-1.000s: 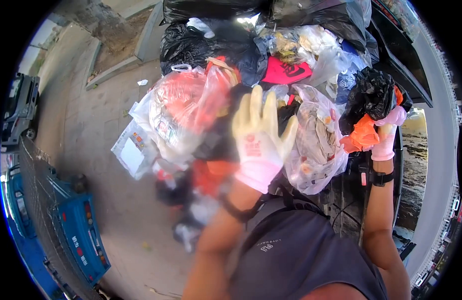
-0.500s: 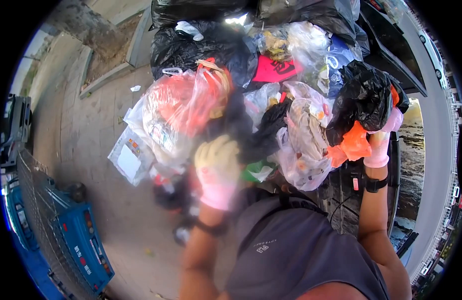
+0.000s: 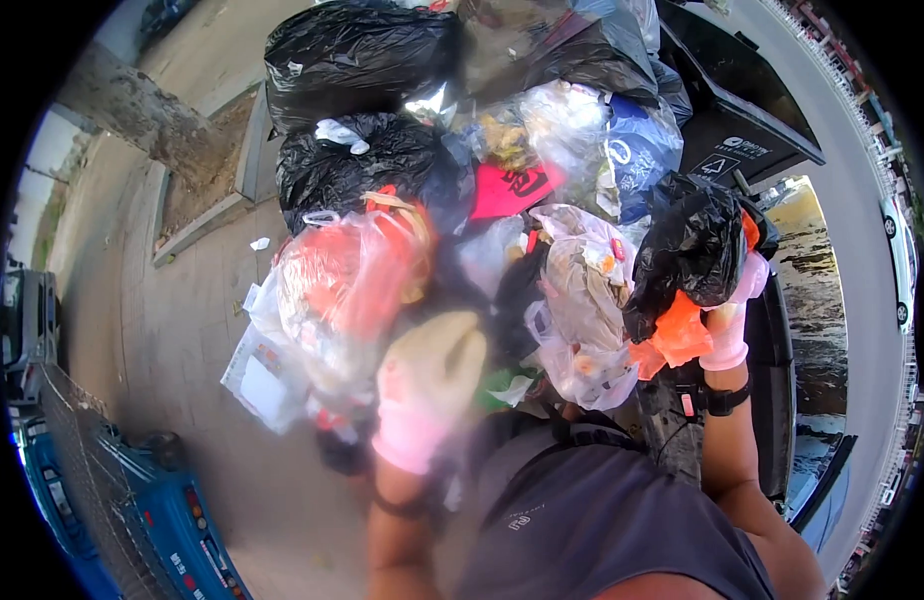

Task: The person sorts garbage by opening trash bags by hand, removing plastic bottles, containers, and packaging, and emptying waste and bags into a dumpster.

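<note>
My gloved left hand [image 3: 427,375] is low over the near side of the rubbish pile. It is smeared by motion, and whether its fingers hold anything is unclear. Just beyond it lies a clear bag with red contents [image 3: 337,280]. At the right, my gloved right hand [image 3: 734,315] is closed on a crumpled black plastic bag [image 3: 690,240], with an orange bag [image 3: 679,332] hanging beside it. Between my hands sits a translucent bag of brown waste [image 3: 587,280]. A scrap of green plastic [image 3: 500,388] lies near my left hand.
Large black bags [image 3: 357,60] and a pink bag [image 3: 512,190] lie farther back. A black bin [image 3: 737,140] stands at the back right, beside a road. A tree trunk [image 3: 142,110] rises at the upper left; blue vehicles [image 3: 187,530] are at the lower left.
My left hand has dropped from over the pile's middle with fingers spread to its near side, now blurred. My right hand still grips the black bag. The view has shifted, showing more of the back.
</note>
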`<action>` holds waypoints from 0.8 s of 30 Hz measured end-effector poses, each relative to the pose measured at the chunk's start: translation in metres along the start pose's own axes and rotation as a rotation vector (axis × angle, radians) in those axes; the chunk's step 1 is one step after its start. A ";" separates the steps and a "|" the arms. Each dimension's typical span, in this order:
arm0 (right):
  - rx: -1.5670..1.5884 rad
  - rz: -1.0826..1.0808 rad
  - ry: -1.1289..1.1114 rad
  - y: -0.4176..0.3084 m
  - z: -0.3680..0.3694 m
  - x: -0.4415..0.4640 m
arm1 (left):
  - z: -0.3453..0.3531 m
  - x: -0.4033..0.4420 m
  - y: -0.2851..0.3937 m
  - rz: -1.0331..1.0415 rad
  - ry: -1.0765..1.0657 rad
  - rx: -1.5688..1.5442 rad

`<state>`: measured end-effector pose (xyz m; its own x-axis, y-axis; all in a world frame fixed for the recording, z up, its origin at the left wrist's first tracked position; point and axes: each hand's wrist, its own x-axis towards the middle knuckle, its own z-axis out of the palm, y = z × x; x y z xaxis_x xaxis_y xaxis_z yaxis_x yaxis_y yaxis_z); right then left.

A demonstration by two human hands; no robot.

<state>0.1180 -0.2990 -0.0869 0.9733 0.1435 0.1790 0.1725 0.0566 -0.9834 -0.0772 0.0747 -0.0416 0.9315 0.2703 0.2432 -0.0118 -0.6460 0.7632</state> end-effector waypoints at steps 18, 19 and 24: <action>0.376 0.248 0.025 -0.016 -0.024 -0.041 | -0.007 0.109 -0.057 -0.049 0.243 0.813; 0.385 0.257 0.021 -0.016 -0.024 -0.043 | -0.010 0.102 -0.070 -0.097 0.267 0.922; 0.420 0.292 -0.028 -0.020 -0.018 -0.045 | -0.057 0.075 -0.120 -0.630 0.079 0.453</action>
<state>0.0732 -0.3246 -0.0758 0.9665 0.2386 -0.0946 -0.1869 0.4015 -0.8966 -0.0269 0.2130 -0.0813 0.6848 0.7218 -0.1000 0.6762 -0.5782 0.4565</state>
